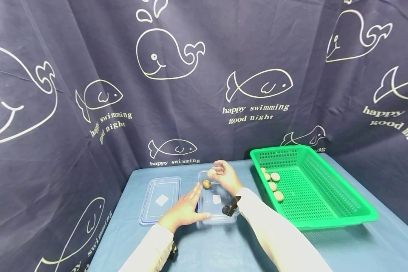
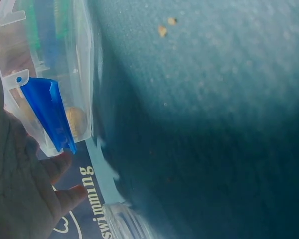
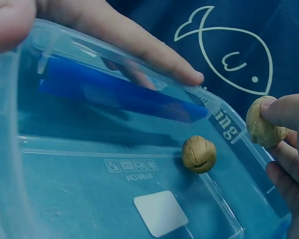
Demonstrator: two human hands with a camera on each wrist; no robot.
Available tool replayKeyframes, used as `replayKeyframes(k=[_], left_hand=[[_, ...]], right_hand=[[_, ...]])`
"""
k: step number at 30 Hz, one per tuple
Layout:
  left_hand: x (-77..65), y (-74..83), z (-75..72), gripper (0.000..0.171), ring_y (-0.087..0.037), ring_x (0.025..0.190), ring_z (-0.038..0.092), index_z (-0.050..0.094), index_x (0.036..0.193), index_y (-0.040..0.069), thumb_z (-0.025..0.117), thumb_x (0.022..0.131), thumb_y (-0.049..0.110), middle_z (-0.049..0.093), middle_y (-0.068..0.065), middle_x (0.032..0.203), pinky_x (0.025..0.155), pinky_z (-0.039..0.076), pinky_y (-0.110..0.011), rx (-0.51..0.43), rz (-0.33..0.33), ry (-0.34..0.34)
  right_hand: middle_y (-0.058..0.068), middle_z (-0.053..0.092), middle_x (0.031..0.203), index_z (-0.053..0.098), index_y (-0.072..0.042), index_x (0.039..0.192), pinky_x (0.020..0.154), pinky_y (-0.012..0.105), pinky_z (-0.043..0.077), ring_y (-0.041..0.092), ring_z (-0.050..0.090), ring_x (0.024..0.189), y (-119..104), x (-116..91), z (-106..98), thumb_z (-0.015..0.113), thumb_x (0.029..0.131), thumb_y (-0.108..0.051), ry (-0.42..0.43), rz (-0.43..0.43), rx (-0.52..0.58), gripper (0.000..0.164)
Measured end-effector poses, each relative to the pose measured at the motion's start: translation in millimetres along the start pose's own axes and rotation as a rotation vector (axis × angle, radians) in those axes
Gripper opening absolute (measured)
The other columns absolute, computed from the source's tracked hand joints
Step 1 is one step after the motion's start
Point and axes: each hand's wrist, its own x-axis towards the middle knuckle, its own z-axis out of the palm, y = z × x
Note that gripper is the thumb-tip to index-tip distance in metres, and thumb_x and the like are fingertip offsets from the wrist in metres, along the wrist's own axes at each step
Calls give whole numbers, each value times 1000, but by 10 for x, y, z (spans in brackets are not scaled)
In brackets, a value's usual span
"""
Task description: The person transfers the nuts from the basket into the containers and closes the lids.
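Note:
A clear plastic container [image 1: 224, 218] with a blue side clip [image 2: 46, 107] stands on the table. Inside, near its far left corner, lies one walnut [image 3: 199, 154]. Between thumb and fingers my right hand [image 1: 228, 179] pinches another walnut [image 3: 263, 124], held over the container's far end, higher than the rim. My left hand [image 1: 183, 212] lies along the container's left side, fingers extended and thumb spread toward the near side. In the right wrist view, its outstretched finger reaches along the rim above the clip.
Left of the container lies a clear lid [image 1: 168, 186] with a white label. A green perforated basket [image 1: 312, 196] stands at the right, several walnuts [image 1: 278, 196] along its left side. Small crumbs [image 2: 163, 31] dot the blue tablecloth. A dark printed curtain [image 1: 190, 113] rises behind.

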Motion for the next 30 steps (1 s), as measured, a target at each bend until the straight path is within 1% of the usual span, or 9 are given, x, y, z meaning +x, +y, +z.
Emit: replayKeyframes(k=[2, 4, 6, 9, 13, 17, 21, 25, 30], left_hand=[[-10, 9, -13, 110, -33, 152, 22, 15, 161, 2, 63, 87, 67, 12, -15, 169, 117, 26, -59, -6, -7, -9], [-14, 16, -22, 110, -33, 153, 20, 14, 162, 2, 62, 87, 68, 10, -15, 169, 118, 24, -60, -11, -14, -17], [-12, 21, -23, 110, -33, 153, 19, 13, 162, 2, 62, 88, 68, 9, -14, 169, 118, 24, -60, -13, -16, -20], [-4, 15, -12, 110, -32, 154, 18, 12, 162, 4, 61, 88, 69, 8, -14, 169, 118, 23, -59, -11, -18, -19], [-3, -5, 5, 111, -31, 154, 17, 10, 163, 5, 60, 88, 69, 7, -13, 169, 119, 23, -59, -10, -15, -15], [1, -19, 15, 111, -31, 154, 17, 10, 162, 4, 60, 88, 69, 8, -13, 169, 119, 23, -57, -7, -10, -11], [-4, -9, 6, 112, -30, 154, 16, 8, 163, 5, 59, 88, 70, 6, -11, 170, 120, 22, -56, -6, -17, -21], [-5, 4, -3, 112, -30, 154, 16, 8, 162, 3, 60, 88, 69, 6, -13, 169, 119, 22, -57, -10, -9, -18], [-5, -3, 3, 111, -30, 154, 16, 9, 162, 5, 59, 88, 70, 7, -14, 169, 119, 22, -58, -14, -8, -14]], right_hand=[[24, 69, 119, 55, -1, 129, 90, 39, 57, 35, 71, 106, 20, -11, 26, 79, 84, -2, -6, -23, -2, 52], [25, 70, 115, 54, 1, 126, 86, 38, 58, 34, 72, 102, 35, -26, 44, 78, 82, 1, -7, -65, 12, 50], [25, 70, 113, 54, 3, 125, 83, 35, 59, 33, 73, 99, 49, -34, 66, 76, 81, 5, -2, -78, 28, 49], [28, 70, 112, 54, 6, 127, 81, 32, 59, 37, 72, 101, 37, -50, 101, 74, 81, 8, 1, -42, 50, 50], [25, 71, 114, 55, 4, 130, 81, 30, 58, 36, 71, 105, 28, -57, 175, 76, 82, 7, 33, 60, 63, 52], [24, 72, 113, 56, 4, 129, 83, 30, 57, 34, 71, 105, 57, -57, 209, 77, 81, 6, 58, 88, 65, 53], [24, 72, 113, 55, 5, 130, 85, 34, 57, 34, 71, 106, 49, -93, 205, 77, 80, 6, 28, 108, 22, 54], [24, 71, 115, 53, 6, 132, 89, 41, 55, 33, 70, 107, 18, -128, 197, 78, 80, 3, -25, 138, -17, 57], [22, 72, 115, 53, 6, 134, 92, 43, 55, 31, 70, 106, 23, -135, 206, 81, 80, -2, -69, 152, -51, 62]])
